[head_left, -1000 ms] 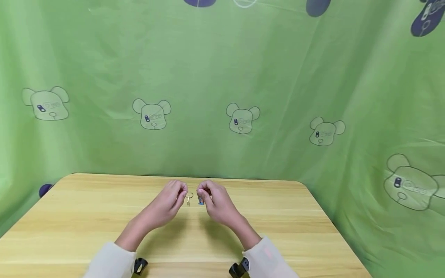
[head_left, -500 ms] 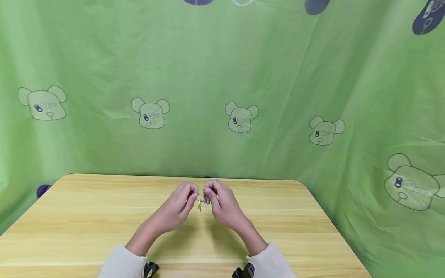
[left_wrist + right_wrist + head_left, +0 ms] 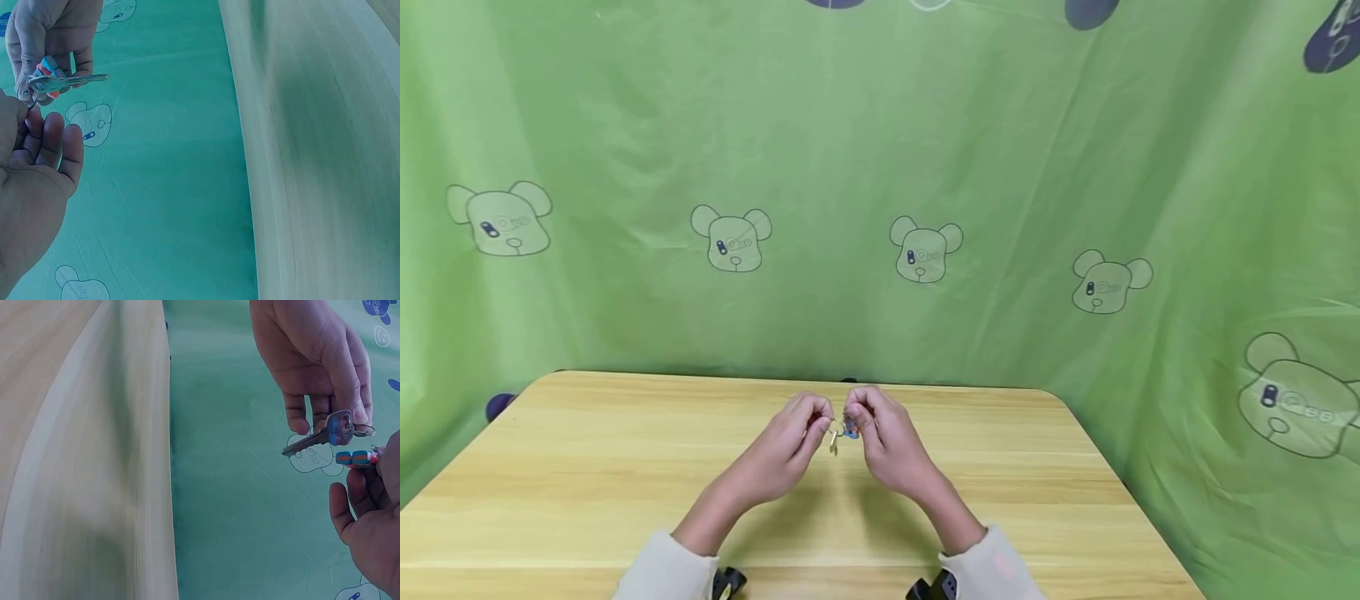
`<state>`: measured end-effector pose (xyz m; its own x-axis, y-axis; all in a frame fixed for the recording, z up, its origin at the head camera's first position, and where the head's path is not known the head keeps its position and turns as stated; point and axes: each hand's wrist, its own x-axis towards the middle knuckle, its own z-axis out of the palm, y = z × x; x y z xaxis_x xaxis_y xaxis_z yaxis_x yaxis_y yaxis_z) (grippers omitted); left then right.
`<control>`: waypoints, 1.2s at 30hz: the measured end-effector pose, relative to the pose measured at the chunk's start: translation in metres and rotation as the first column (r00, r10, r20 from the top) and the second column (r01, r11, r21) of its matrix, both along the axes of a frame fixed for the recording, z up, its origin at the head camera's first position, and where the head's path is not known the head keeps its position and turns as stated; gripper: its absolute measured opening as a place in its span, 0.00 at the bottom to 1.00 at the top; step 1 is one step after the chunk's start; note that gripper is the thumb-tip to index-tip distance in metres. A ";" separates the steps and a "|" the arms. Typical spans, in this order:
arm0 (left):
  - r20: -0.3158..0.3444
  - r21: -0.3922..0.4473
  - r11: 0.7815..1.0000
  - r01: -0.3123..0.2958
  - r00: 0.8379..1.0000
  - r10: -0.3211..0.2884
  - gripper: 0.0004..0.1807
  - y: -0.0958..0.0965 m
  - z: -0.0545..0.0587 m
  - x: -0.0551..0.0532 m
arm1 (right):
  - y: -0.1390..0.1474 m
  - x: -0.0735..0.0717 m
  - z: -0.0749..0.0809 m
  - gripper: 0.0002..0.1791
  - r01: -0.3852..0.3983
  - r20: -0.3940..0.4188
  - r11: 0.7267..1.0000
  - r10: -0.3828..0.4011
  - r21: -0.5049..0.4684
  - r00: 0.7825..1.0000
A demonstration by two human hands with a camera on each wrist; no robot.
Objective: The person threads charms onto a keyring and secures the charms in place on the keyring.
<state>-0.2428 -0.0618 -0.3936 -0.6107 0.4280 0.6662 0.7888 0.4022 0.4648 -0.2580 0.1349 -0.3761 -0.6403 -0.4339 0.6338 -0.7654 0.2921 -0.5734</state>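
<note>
My left hand (image 3: 781, 457) pinches a thin metal key ring (image 3: 364, 431) between thumb and forefinger. From that ring hangs a metal key (image 3: 309, 442), its blade pointing down toward the table in the head view. Close beside it, my right hand (image 3: 891, 452) pinches the top of a small blue and red charm (image 3: 354, 458), whose fine metal link is mostly hidden by the fingertips. Ring and charm meet between the two hands, and in the left wrist view the key (image 3: 78, 79) overlaps the charm. Both hands are raised above the tabletop, fingertips nearly together.
A wooden table (image 3: 587, 475) with rounded far corners lies beneath the hands, which cast soft shadows on it. Behind and around it hangs a green curtain (image 3: 820, 317) printed with bear heads. A black wrist camera (image 3: 934, 586) shows at the right cuff.
My left hand has moved right, carrying the ring and key up to the charm, and the gap between the hands has narrowed. The right hand has shifted slightly right.
</note>
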 end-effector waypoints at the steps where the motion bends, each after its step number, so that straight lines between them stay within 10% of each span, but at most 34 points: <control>1: -0.001 0.000 1.000 0.002 1.000 -0.002 0.03 0.000 0.000 0.000 | 0.000 0.001 0.001 0.07 -0.001 -0.001 1.000 0.001 -0.003 1.000; 36: 0.013 0.015 1.000 0.016 1.000 -0.016 0.04 -0.009 0.000 -0.005 | -0.007 0.005 0.003 0.06 -0.020 -0.001 0.998 0.020 0.066 1.000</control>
